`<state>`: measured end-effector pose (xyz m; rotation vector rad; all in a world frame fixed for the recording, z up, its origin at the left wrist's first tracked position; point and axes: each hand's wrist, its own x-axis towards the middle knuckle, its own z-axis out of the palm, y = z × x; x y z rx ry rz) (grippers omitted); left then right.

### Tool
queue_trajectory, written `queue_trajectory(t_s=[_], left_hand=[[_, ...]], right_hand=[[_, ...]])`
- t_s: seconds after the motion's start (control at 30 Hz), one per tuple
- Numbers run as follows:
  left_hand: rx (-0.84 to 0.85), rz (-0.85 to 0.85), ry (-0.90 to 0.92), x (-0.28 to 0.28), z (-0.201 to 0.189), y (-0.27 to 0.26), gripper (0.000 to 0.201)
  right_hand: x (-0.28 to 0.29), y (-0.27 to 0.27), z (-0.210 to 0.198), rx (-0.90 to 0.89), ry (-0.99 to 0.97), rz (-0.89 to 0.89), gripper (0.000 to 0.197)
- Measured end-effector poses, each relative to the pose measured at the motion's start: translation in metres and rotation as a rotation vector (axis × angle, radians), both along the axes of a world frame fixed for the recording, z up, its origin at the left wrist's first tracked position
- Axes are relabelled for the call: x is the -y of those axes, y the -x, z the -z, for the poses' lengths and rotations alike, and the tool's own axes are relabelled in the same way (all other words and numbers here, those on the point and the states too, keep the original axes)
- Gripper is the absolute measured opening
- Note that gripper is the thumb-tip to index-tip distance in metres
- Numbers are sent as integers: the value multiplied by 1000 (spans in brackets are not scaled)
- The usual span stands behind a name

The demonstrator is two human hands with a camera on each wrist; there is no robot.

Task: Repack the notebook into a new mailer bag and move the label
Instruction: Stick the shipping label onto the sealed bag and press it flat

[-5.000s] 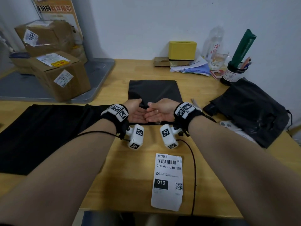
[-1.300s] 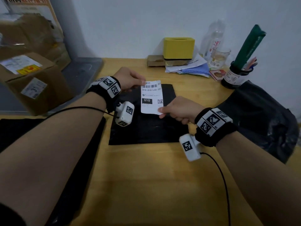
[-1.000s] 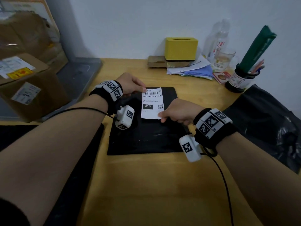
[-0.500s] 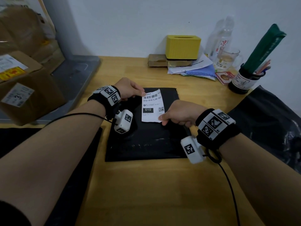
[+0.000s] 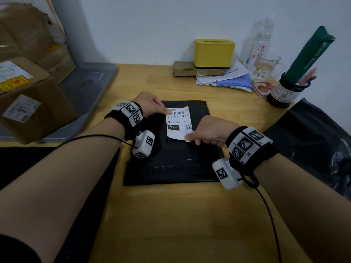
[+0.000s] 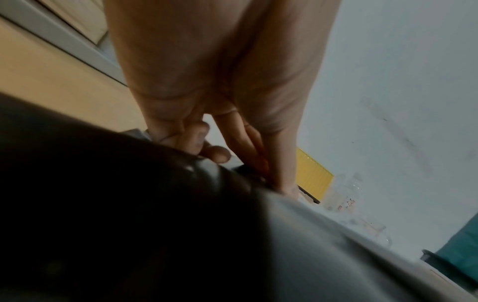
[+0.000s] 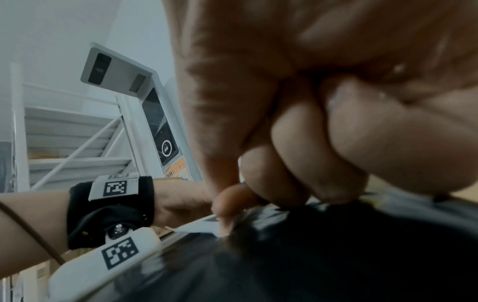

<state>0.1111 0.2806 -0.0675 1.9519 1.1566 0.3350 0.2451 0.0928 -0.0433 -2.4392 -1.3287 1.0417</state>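
Two hands [image 5: 152, 106] pinch white barcoded label [image 5: 178, 123].

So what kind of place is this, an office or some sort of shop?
Most likely a parcel pickup or mailing point: taped cardboard boxes bearing number stickers are stacked at the left, and both hands hold a barcoded shipping label over a black mailer bag on a wooden desk.

You've got a glossy black plastic mailer bag [image 5: 171, 164], matt white paper label [image 5: 177, 123], smooth wood surface [image 5: 180, 221], brown cardboard box [image 5: 32, 103].
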Motion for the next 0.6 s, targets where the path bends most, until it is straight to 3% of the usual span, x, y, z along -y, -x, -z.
queue_trajectory(t_s=[0.13,0.23,0.33,0.43,0.5,0.6], left_hand=[[-26,-43,-91,6,-3,2,33],[-9,-40,-21,8,-7,10,28],[201,-122,69,14,-20,18,20],[439,-124,325,27,-44,18,15],[503,-65,486,37,-56,15,20],[467,-16,618,48,-56,6,35]], right_hand=[[2,1,1,61,-17,-8,42],[7,0,2,18,-36,4,43],[13,-8,-1,-208,-97,53,47],[15,-15,-7,-474,-272,155,47],[12,-15,-7,-678,-428,253,47],[3,-13,-2,-934,-559,401,48]])
